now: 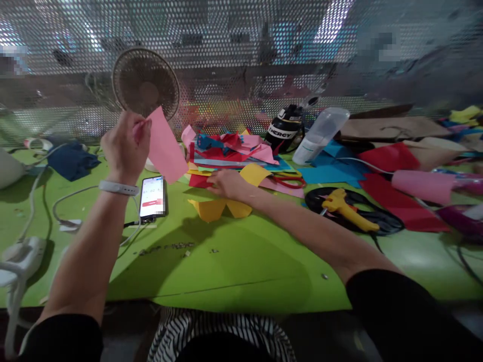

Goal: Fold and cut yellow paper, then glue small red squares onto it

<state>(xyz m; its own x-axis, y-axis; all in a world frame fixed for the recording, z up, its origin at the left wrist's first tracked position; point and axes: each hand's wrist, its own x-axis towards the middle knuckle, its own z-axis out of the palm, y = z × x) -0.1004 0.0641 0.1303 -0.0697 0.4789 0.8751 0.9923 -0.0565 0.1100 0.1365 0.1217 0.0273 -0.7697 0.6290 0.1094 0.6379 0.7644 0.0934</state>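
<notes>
Raised over the left part of the table, my left hand (126,143) pinches a sheet of pink paper (166,148) by its upper left corner. My right hand (226,183) reaches to the paper pile at the middle. Its fingers touch a small piece of red paper (199,181); whether they grip it I cannot tell. Just below that hand lies a yellow cut-out paper shape (219,209). A yellow paper piece (255,174) sits by the right wrist, and red-handled scissors (285,181) rest just beyond it.
Crumpled scraps (234,143) lie behind my right hand. A phone (152,196) and cables are at left, near a power strip (26,259). A yellow glue gun (349,208) lies at right. A black bottle (284,128), a clear container (320,136) and a fan (146,85) stand behind.
</notes>
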